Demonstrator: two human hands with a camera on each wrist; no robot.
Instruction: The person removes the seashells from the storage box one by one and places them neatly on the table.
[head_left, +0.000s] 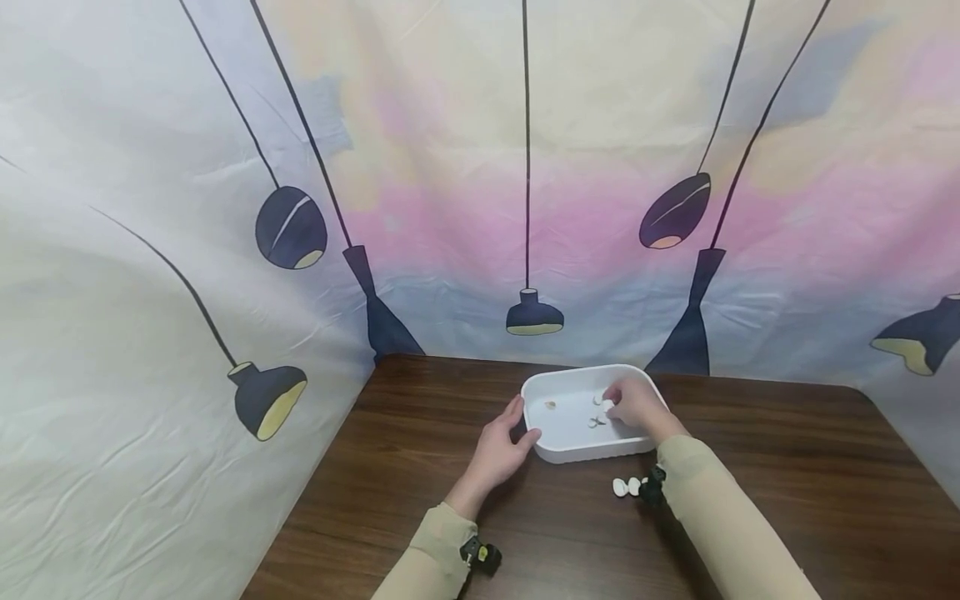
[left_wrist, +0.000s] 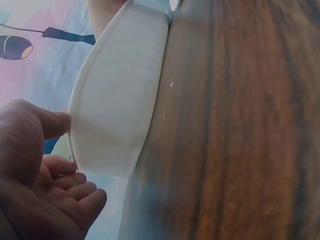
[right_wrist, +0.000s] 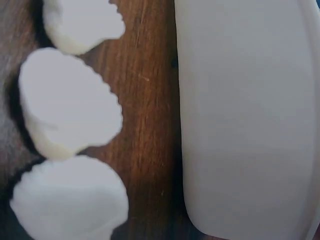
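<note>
A white rectangular tray [head_left: 562, 433] stands on the table. My left hand [head_left: 497, 450] holds its near left corner, thumb on the near side and fingers along the left side; in the left wrist view the thumb [left_wrist: 52, 122] touches the rim. Inside the tray my right hand [head_left: 637, 407] pinches a small white shell [head_left: 607, 406], partly hidden by the fingers. Other small shells [head_left: 594, 422] lie by the fingertips, and a tan shell [head_left: 551, 405] sits farther left. In the right wrist view, ribbed white seashells [right_wrist: 70, 105] lie in a row beside the tray.
The brown wooden table [head_left: 570, 533] reaches back to a hanging cloth [head_left: 465, 250] printed with lamps. White shells [head_left: 620, 487] rest on the table in front of the tray, under the right wrist. A dark wrist camera [head_left: 482, 554] is strapped to the left wrist.
</note>
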